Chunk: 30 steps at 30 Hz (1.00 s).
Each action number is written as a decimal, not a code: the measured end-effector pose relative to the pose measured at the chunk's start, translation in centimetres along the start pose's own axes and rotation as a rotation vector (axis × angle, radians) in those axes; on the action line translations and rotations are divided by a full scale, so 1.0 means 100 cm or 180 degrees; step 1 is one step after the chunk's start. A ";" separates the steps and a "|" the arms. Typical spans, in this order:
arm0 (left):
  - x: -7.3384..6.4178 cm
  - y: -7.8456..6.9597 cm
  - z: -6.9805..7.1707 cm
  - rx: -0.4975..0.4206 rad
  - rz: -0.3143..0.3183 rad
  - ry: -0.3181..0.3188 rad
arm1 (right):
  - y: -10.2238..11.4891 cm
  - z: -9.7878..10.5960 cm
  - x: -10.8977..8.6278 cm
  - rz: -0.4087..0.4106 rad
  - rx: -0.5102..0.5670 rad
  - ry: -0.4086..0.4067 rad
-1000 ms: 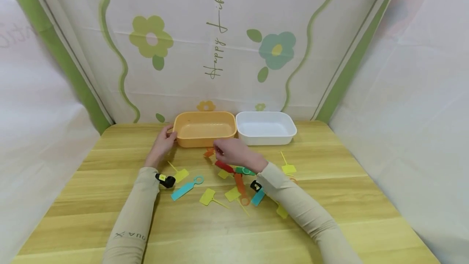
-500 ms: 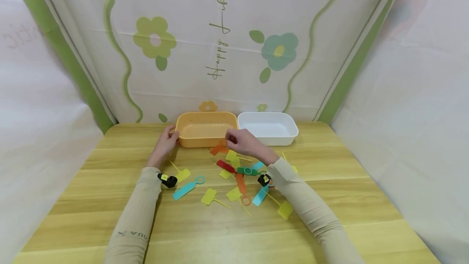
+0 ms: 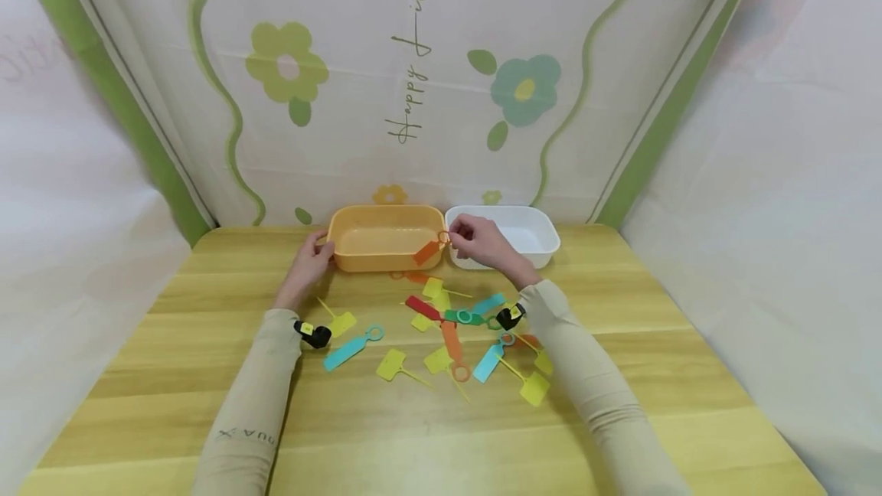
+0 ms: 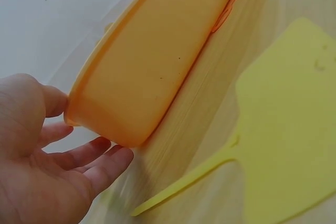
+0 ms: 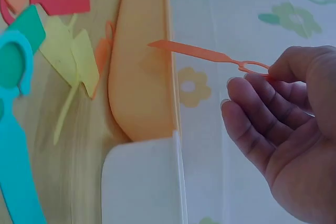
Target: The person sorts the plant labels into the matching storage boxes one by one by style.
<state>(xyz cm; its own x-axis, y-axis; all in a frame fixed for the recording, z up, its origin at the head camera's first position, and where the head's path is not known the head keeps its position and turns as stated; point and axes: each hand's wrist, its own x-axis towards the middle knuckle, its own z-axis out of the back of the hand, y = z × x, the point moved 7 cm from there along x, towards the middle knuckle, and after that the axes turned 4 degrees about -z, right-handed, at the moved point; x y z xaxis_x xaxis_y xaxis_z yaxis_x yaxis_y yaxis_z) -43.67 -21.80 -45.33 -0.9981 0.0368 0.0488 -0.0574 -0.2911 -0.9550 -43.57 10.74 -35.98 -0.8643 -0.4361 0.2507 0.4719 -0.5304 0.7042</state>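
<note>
My right hand [image 3: 482, 241] pinches the ring end of an orange plastic ring tag [image 3: 428, 252] between thumb and finger. In the head view the tag's flat blade overlaps the front right corner of the orange bin [image 3: 386, 262]; the right wrist view shows it hanging level with the bin's rim. My left hand [image 3: 306, 266] holds the bin's left end, thumb at the rim and fingers along the outside wall [image 4: 113, 153]. Another orange ring tag [image 3: 416, 277] lies against the foot of the bin. A white bin [image 3: 475, 257] stands directly right of the orange one.
Loose tags lie scattered over the wooden table [image 3: 413, 442]: a red tag [image 3: 422, 308], a green tag [image 3: 460, 318], several blue ring tags [image 3: 347, 352] and several yellow tags with thin stems [image 3: 392, 364]. A printed cloth [image 3: 344, 151] hangs behind the bins.
My right hand has risen from the table before the orange bin and moved right, lifting an orange ring tag. The left hand stays on the bin.
</note>
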 end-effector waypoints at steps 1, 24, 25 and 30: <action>0.000 0.000 0.001 0.0016 0.0001 0.0008 | -0.004 0.002 0.001 -0.0058 0.0077 0.0002; -0.001 -0.005 0.000 -0.0015 -0.0069 0.0027 | -0.035 0.064 -0.007 -0.0763 0.1063 -0.0286; -0.001 -0.005 0.000 -0.0011 -0.0069 0.0022 | -0.041 0.065 -0.005 -0.0760 0.1052 -0.0304; -0.001 -0.005 0.000 -0.0018 -0.0057 0.0015 | -0.075 0.067 0.004 -0.0813 0.1045 -0.0422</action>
<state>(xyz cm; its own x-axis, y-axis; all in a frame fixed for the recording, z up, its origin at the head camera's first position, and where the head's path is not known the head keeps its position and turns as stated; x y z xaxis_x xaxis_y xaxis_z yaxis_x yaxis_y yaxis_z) -43.53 -21.64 -44.91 -0.9968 0.0463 0.0644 -0.0750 -0.2849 -0.9556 -48.60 19.44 -36.71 -0.9711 -0.2124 0.1091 0.1782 -0.3406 0.9232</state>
